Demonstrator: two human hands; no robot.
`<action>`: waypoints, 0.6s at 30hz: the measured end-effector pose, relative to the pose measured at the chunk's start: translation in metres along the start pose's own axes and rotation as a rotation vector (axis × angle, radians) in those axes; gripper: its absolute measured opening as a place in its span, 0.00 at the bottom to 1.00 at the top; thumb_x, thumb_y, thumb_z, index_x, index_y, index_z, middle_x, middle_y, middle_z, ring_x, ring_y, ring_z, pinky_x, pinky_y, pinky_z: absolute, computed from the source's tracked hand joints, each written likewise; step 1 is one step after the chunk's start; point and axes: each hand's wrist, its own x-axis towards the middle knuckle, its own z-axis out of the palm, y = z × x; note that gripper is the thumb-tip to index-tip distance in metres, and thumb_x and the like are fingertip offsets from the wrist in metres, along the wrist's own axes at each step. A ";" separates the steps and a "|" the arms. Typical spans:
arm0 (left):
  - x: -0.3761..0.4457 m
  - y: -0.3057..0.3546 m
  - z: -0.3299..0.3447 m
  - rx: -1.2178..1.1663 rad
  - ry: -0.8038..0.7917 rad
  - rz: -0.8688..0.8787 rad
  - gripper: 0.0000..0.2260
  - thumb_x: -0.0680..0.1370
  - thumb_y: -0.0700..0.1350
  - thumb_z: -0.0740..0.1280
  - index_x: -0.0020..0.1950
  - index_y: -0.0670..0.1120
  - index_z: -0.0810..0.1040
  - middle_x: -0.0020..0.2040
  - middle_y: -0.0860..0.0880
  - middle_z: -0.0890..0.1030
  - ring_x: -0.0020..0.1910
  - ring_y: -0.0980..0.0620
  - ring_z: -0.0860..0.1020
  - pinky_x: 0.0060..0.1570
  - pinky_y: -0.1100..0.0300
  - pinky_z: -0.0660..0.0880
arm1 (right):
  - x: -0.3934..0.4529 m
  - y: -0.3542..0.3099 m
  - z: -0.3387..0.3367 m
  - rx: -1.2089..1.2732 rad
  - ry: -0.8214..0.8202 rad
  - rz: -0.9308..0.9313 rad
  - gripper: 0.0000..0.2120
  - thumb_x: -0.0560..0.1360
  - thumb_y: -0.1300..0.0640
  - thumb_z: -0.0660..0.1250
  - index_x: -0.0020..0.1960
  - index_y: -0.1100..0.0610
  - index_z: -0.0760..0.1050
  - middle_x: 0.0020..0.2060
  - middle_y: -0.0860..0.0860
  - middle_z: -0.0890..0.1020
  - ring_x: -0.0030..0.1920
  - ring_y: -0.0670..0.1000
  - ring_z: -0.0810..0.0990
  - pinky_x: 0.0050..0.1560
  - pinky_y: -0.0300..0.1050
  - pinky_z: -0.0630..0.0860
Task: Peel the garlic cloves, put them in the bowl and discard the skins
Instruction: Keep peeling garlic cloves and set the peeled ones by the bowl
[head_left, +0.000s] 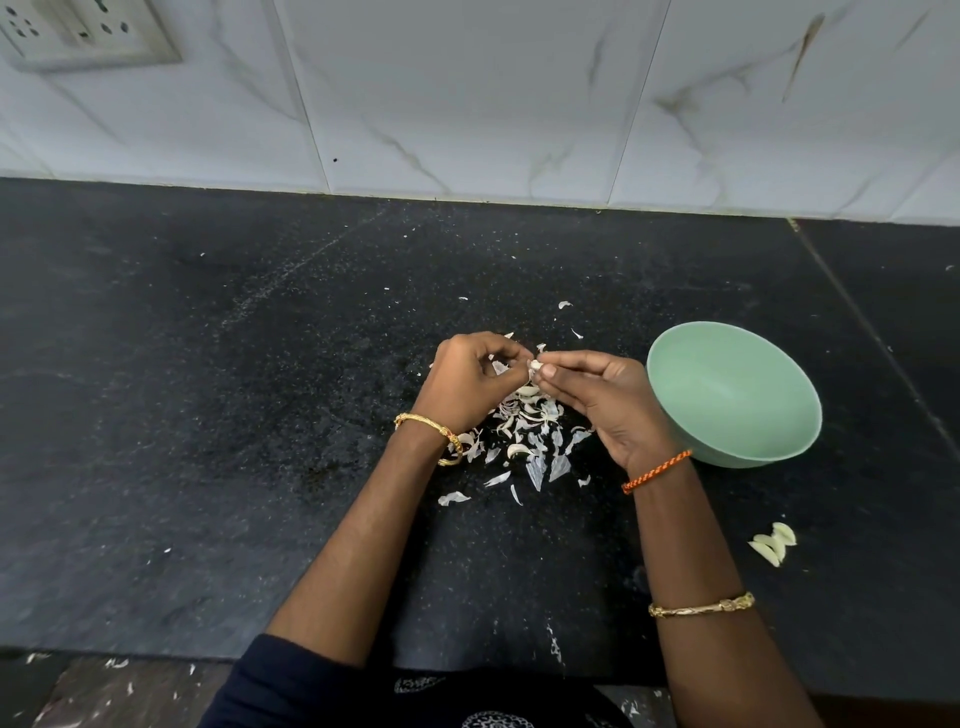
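Garlic clove (535, 365), small and pale, pinched between the fingers of the left hand (470, 382) and right hand (605, 402) above the middle of a black speckled stone worktop (208, 415), with bare room to the left and back to the tiled wall. Papery white skins (524, 431) lie scattered beneath the hands, partly hidden by them; the clove's peeled state is hard to make out. Mint-green round bowl (737, 395), smooth, just right of the right hand; three peeled cloves (774, 543) lie near the front right edge.
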 end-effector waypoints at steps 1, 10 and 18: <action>0.000 0.001 0.001 -0.014 -0.006 -0.022 0.02 0.74 0.40 0.71 0.44 0.46 0.83 0.36 0.60 0.80 0.24 0.60 0.67 0.27 0.70 0.65 | 0.000 0.000 0.001 -0.038 0.013 -0.029 0.08 0.70 0.70 0.71 0.49 0.64 0.81 0.42 0.59 0.85 0.43 0.51 0.85 0.46 0.37 0.80; 0.000 0.011 0.006 -0.096 0.026 -0.157 0.03 0.73 0.37 0.71 0.40 0.43 0.82 0.21 0.58 0.75 0.20 0.62 0.70 0.24 0.70 0.67 | -0.002 0.010 0.013 -0.384 0.164 -0.332 0.10 0.71 0.68 0.72 0.43 0.53 0.83 0.37 0.45 0.84 0.39 0.44 0.85 0.43 0.35 0.79; 0.004 0.006 0.003 -0.281 0.043 -0.251 0.08 0.74 0.36 0.70 0.38 0.47 0.82 0.28 0.54 0.78 0.22 0.62 0.69 0.24 0.68 0.67 | 0.001 0.013 0.014 -0.221 0.137 -0.329 0.08 0.73 0.71 0.69 0.47 0.60 0.81 0.38 0.51 0.85 0.39 0.47 0.85 0.43 0.36 0.80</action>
